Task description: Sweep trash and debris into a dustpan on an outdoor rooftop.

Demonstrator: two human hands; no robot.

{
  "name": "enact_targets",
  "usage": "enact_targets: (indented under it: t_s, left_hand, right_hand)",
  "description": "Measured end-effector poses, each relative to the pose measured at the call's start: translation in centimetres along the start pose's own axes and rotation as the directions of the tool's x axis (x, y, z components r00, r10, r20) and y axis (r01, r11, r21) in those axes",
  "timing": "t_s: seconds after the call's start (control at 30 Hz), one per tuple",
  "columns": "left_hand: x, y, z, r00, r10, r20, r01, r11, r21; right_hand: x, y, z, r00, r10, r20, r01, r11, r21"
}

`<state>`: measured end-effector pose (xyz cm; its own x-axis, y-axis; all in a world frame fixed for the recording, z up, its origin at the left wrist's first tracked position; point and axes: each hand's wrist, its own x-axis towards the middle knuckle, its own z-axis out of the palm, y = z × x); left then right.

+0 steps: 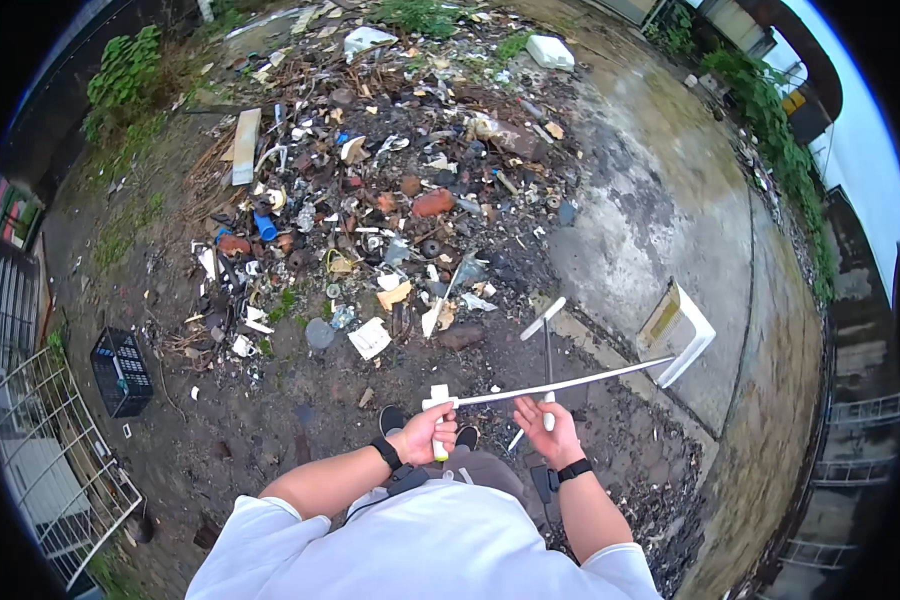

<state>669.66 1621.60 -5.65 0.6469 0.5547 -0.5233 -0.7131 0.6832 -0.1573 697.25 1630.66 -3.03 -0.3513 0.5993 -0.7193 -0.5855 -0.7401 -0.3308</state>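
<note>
My left hand (422,434) grips the white handle end of a long-handled dustpan. Its thin white pole (560,384) runs to the right, and the white pan (682,333) hangs over the concrete edge. My right hand (548,432) holds a thin dark stick with white ends (546,345), which points up and away from me and crosses behind the pole. Both wrists carry black bands. My dark shoes (393,416) stand on dark dirt just below the hands.
A wide heap of rubbish (390,200) with broken pots, boards, paper and plastic lies ahead. A black crate (120,372) sits at left beside a white wire panel (50,450). A wet concrete slab (660,200) spreads right, and a white block (550,52) lies far ahead.
</note>
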Motion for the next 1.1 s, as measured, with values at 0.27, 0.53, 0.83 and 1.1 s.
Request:
enact_targets:
  t_s: [0.27,0.53,0.83,1.1]
  left_hand:
    - [5.6,1.8,12.4,0.964,0.266,-0.001,-0.203,0.740,0.641]
    - [19.1,-3.0,22.0,0.905,0.425,-0.040,-0.253,0.610,0.751]
    - [29.3,-1.3,28.0,0.807,0.586,-0.080,-0.457,0.703,0.545]
    - [38.8,2.6,31.0,0.727,0.681,-0.093,-0.430,0.556,0.711]
  right_hand:
    - [-5.6,-3.8,-6.7,0.983,-0.133,-0.128,0.095,0.960,-0.265]
    - [-6.5,-11.9,-19.8,0.995,-0.050,-0.090,0.022,0.959,-0.282]
    - [-11.7,-20.9,-28.5,0.986,0.026,-0.167,-0.050,0.989,-0.142]
    - [-8.8,-30.2,-31.7,0.953,-0.092,-0.288,-0.053,0.888,-0.457]
